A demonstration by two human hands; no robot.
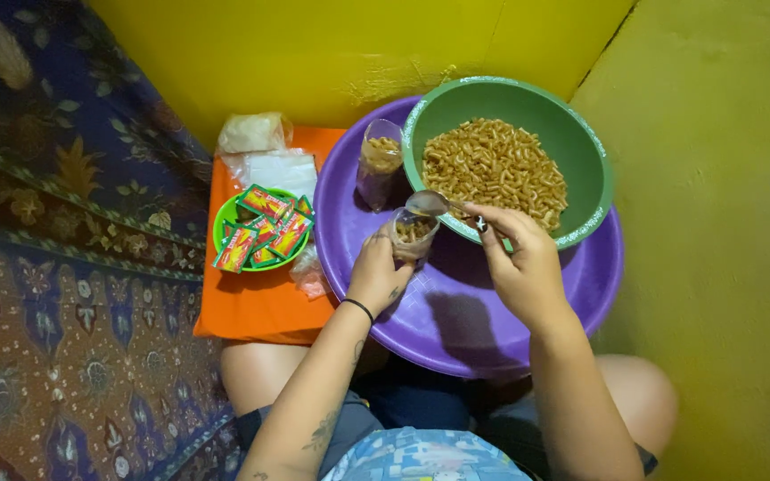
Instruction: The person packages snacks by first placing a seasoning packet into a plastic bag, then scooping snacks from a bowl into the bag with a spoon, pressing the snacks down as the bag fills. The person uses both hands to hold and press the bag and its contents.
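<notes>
My left hand (376,267) holds a small clear plastic bag (413,233) partly filled with brown macaroni snack, over a large purple basin (456,330). My right hand (519,258) grips a metal spoon (430,204) whose bowl hovers just above the bag's mouth. A green bowl (581,134) heaped with the same brown snack rests tilted inside the purple basin, right behind the spoon. A second filled clear bag (378,160) stands upright at the basin's back left.
An orange board (251,303) to the left carries a small green dish (221,233) of red and green sachets, flat clear bags (282,169) and a bundled plastic bag (253,132). Patterned blue cloth (64,267) covers the left; yellow walls (724,267) close in behind and right.
</notes>
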